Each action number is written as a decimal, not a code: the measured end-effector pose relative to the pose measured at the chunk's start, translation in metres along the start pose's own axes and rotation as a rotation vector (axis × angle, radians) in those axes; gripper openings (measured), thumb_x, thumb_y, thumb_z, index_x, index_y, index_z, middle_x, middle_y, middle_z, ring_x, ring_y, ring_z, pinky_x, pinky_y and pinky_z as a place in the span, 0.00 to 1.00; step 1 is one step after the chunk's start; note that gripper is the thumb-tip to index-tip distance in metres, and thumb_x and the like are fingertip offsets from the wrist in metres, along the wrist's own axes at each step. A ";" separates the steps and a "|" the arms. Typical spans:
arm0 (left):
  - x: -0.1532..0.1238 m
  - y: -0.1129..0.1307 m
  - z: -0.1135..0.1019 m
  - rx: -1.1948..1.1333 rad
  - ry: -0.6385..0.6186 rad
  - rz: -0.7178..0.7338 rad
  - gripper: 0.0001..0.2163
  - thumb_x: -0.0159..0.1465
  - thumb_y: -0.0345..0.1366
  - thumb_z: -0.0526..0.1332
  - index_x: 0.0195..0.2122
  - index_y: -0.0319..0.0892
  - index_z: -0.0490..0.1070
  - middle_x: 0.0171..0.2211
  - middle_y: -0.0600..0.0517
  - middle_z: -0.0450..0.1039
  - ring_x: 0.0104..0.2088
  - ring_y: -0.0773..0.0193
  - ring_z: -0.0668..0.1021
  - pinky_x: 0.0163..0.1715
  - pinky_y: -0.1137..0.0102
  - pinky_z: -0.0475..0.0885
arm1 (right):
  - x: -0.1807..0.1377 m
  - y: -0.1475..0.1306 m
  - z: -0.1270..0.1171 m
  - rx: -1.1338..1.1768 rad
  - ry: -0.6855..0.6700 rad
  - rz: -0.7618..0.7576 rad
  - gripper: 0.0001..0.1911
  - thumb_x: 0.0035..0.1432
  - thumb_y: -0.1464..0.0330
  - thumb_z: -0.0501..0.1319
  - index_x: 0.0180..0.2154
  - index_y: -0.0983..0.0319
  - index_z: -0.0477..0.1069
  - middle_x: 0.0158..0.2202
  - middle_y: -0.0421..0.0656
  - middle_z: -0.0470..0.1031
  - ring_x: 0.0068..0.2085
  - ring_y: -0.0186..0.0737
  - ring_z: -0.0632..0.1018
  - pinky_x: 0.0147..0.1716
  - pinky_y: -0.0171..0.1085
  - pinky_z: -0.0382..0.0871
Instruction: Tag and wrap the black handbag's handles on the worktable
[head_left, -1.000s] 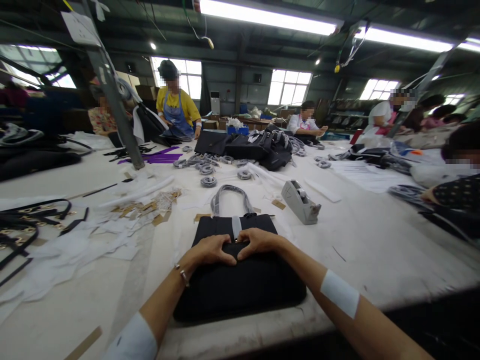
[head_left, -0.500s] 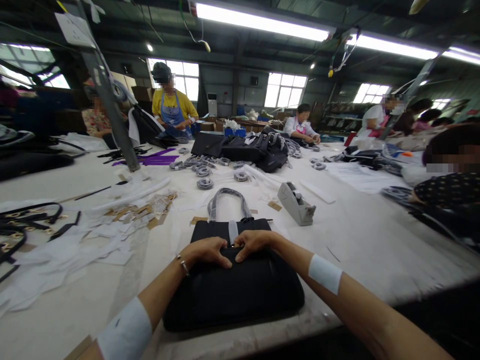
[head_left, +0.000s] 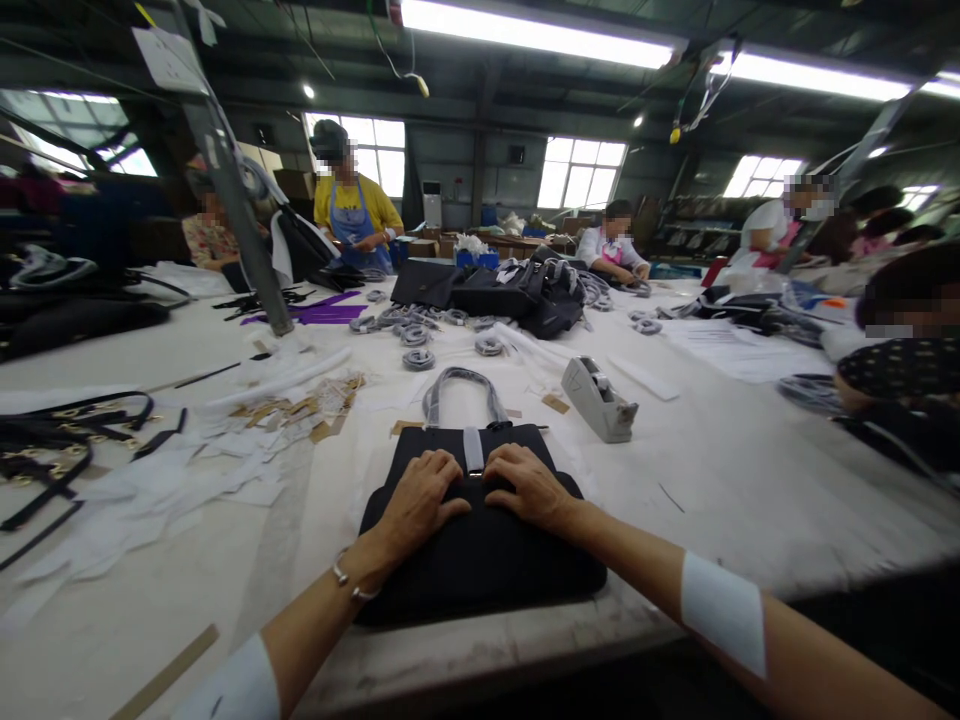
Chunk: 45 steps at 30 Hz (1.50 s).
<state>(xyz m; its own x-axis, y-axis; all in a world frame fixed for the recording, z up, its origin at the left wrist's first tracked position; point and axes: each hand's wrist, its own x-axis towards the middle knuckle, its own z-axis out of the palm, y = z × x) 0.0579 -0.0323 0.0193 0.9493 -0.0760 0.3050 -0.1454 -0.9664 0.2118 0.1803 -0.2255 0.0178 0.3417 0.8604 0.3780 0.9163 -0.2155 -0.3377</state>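
Observation:
A black handbag [head_left: 487, 565] lies flat on the table in front of me, its wrapped handle loop [head_left: 465, 375] pointing away. At the middle of its upper part is a pale wrapped strap tab [head_left: 472, 448] with a small metal piece at its lower end. My left hand [head_left: 426, 500] rests on the bag just left of the tab, thumb stretched toward the middle. To the right of the tab, my right hand [head_left: 527, 487] lies on the bag with its fingers spread. Neither hand grips anything.
A grey tape dispenser [head_left: 600, 400] stands right of the handle. Paper scraps [head_left: 172, 500] and black straps with metal rings [head_left: 45, 450] lie on the left. Coiled wrapped straps [head_left: 416, 358] and a pile of black bags [head_left: 517, 295] are farther back. Co-workers sit and stand around the table.
Both hands have opened from a pinch near the tab's lower end and moved apart to either side, now lying on the bag. The view has shifted slightly.

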 end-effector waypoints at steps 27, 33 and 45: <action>-0.108 -0.067 -0.059 0.031 -0.480 0.294 0.41 0.56 0.17 0.47 0.68 0.51 0.32 0.68 0.54 0.42 0.66 0.58 0.54 0.64 0.58 0.54 | -0.108 0.019 -0.074 0.069 -0.572 0.021 0.58 0.41 0.59 0.72 0.67 0.63 0.43 0.69 0.53 0.40 0.67 0.56 0.47 0.65 0.50 0.46; -0.094 -0.079 -0.057 -0.135 -0.403 0.237 0.36 0.59 0.21 0.50 0.67 0.53 0.43 0.66 0.52 0.51 0.63 0.58 0.61 0.62 0.59 0.60 | -0.119 0.024 -0.051 0.096 -0.409 0.068 0.44 0.53 0.70 0.59 0.67 0.62 0.41 0.69 0.51 0.43 0.67 0.50 0.49 0.64 0.49 0.49; 0.001 -0.083 -0.084 -0.591 -0.246 -0.429 0.24 0.61 0.54 0.53 0.45 0.39 0.73 0.40 0.50 0.78 0.41 0.54 0.77 0.44 0.65 0.73 | -0.043 0.053 -0.066 0.536 -0.021 0.708 0.31 0.55 0.45 0.55 0.47 0.64 0.71 0.43 0.49 0.77 0.46 0.55 0.76 0.49 0.48 0.70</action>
<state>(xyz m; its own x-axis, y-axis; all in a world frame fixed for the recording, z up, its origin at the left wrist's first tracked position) 0.0478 0.0686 0.0804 0.9807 0.1568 -0.1167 0.1907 -0.6374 0.7466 0.2286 -0.3044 0.0409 0.7824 0.6167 -0.0871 0.2682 -0.4599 -0.8465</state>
